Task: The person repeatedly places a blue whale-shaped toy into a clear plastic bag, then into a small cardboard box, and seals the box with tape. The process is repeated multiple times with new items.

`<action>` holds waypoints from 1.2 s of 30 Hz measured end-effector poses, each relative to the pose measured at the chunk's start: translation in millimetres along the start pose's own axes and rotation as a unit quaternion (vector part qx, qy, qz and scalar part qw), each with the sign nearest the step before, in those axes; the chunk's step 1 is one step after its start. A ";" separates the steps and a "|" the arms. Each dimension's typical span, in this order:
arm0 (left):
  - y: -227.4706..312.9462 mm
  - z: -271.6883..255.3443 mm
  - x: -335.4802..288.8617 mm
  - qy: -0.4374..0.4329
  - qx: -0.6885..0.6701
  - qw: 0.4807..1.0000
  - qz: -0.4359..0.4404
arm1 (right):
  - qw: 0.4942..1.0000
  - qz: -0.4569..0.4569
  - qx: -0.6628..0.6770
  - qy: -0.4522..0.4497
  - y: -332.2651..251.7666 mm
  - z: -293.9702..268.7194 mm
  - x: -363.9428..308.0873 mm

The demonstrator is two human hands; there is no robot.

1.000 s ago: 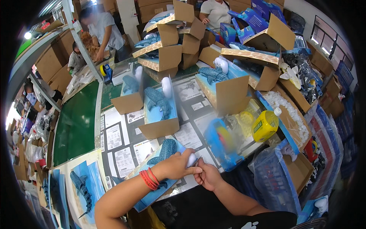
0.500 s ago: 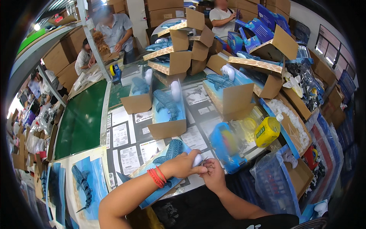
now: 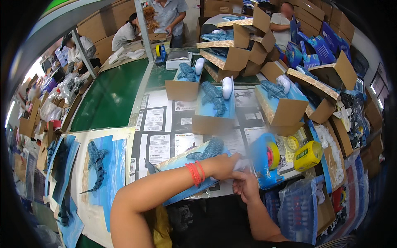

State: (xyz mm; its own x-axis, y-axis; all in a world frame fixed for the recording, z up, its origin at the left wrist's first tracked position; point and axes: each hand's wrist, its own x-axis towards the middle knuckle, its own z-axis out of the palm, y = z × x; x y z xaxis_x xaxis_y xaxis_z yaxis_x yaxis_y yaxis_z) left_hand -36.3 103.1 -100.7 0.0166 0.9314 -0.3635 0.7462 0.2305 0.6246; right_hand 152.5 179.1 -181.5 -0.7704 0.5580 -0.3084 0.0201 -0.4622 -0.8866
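Observation:
My left hand (image 3: 223, 166), with red cords at the wrist, reaches across the blue toy whale shark (image 3: 211, 149) on its printed blue card (image 3: 177, 164). Its index finger and thumb point toward my right hand (image 3: 248, 187). The right fingers are bent and meet the left thumb. Something pale and blurred shows between the hands; what they pinch is too small and smeared to make out. Just right of them stands a blue tape dispenser (image 3: 264, 172) with a yellow-rimmed tape roll (image 3: 271, 155).
A yellow bottle (image 3: 308, 156) lies tilted by the dispenser. Behind are open cartons (image 3: 213, 124) holding whale sharks and white controllers (image 3: 227, 88). Another whale shark (image 3: 96, 164) lies on a card at left. Stacked cartons (image 3: 237, 60) rise at the back, with people beyond.
The view has swung left, so the scene sits further right. My hands have shifted their hold, and the left index finger is straighter. The white piece by my left fingers is now hidden.

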 end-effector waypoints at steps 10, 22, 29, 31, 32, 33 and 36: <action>-1.3 3.8 4.7 0.019 0.007 1.000 0.010 | 0.996 -0.042 -0.079 0.018 -2.3 16.4 -7.0; 1.5 0.6 0.0 0.003 0.004 1.000 0.003 | 0.981 -0.087 -0.134 0.109 -1.2 13.0 -6.4; -1.7 2.0 -2.5 0.017 0.016 0.999 0.025 | 0.781 -0.351 -0.498 0.137 -1.3 14.0 -10.4; -2.3 3.2 -2.0 0.015 0.017 1.000 0.020 | 0.732 -0.388 -0.550 0.110 2.9 5.6 -3.9; 0.4 2.1 -0.8 0.015 0.017 0.999 0.022 | 0.703 -0.405 -0.577 0.098 4.0 -1.0 -0.1; 2.6 0.4 0.1 -0.005 0.006 1.000 0.011 | 0.671 -0.468 -0.567 0.095 12.9 -10.2 9.9; 0.6 -0.9 -1.7 0.012 0.019 1.000 -0.002 | 0.967 0.141 0.210 0.000 -13.7 -3.5 10.6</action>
State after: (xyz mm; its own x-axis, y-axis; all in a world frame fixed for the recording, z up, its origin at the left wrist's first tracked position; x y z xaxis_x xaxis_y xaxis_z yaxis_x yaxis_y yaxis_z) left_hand -36.5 101.9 -99.1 -0.0015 0.9370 -0.3494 0.7713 0.2235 0.5960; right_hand 146.2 193.8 -173.8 -0.7718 0.3688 -0.5180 -0.0307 -0.8353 -0.5490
